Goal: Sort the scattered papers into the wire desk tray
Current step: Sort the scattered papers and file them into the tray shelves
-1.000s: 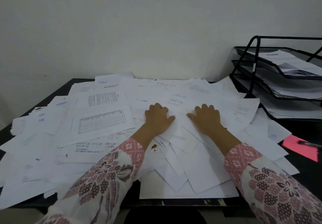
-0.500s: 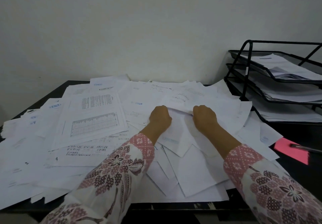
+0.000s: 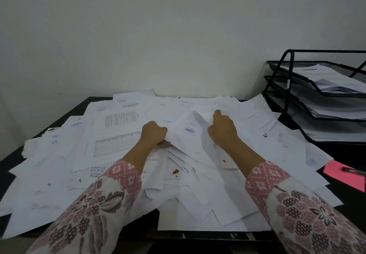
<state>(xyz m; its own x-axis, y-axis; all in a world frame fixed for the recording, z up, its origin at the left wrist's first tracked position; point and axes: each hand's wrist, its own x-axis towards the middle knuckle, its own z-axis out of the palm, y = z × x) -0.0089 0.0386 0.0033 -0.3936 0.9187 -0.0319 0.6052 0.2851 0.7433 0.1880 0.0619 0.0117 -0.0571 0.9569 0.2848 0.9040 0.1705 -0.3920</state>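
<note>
Here the left hand [image 3: 154,134] is curled into a fist round the left side of a bunch of sheets [image 3: 188,133] in the middle of the tabletop, its thumb tucked under the paper's lower edge. The right hand [image 3: 222,130] grips the same bunch from its right side, fingers folded over the paper and one knuckle raised, so the sheets buckle upward into a ridge between the two hands. A blue stamp or logo shows on the top sheet of that bunch. Both forearms come in from the near edge in pink-cuffed floral sleeves [image 3: 93,210], lying over more loose paper. Around the hands the scattered papers [image 3: 59,174] cover most of the dark tabletop [image 3: 65,115], overlapping at all angles from the near edge to the far edge by the wall; a printed page with a table or chart [image 3: 116,145] lies just left of the left hand. At the far right corner stands the black wire tray [image 3: 287,87], with three tiers, each already holding white sheets, and the spread of paper reaches its foot. Near the right edge, well apart from the hands, a pink note [image 3: 342,174] lies on the bare tabletop with a pen [image 3: 354,171] resting across it.
</note>
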